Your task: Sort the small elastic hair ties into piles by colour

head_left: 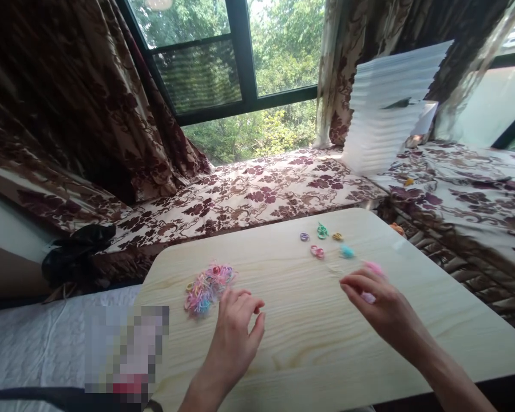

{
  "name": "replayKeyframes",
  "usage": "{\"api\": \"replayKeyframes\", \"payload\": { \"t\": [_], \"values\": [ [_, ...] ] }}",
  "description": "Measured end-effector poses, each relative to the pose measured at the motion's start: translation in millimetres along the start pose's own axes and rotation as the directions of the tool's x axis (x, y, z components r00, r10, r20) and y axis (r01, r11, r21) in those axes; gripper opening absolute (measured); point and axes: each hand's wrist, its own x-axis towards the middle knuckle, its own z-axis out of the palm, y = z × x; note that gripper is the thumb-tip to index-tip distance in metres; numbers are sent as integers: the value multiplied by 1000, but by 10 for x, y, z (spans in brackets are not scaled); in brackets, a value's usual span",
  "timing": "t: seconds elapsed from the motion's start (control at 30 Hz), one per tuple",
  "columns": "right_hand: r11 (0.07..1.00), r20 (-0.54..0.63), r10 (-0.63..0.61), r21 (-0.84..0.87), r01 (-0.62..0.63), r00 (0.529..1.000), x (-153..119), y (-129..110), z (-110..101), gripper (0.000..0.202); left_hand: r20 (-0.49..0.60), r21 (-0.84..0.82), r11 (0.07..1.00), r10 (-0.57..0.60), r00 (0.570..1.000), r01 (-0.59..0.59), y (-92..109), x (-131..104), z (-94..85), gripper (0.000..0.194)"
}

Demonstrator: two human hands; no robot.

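Pink-and-blue pile (208,290) | tangled, wispy strands | near left hand (239,321)

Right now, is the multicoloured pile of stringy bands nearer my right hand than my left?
No, the multicoloured pile lies beside your left hand, and your right hand is clearly farther away.

The table (268,246) leaves passage between the obstructing pile (208,290) and pink bundle (317,252).
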Motion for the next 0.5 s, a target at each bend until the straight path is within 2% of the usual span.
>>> {"api": "replayKeyframes", "payload": {
  "t": [0.2,0.33,0.5],
  "values": [
    [947,-56,184,-259,-193,981,286,497,-191,30,23,-19,999,33,999,-32,-83,105,62,16],
    [904,-57,253,-341,-257,966,460,735,-154,30,17,9,999,45,999,-46,-196,33,92,14],
    [867,-36,301,-405,-289,953,587,925,-41,28,29,66,995,75,997,-77,-393,-58,62,12]
  ]
}}
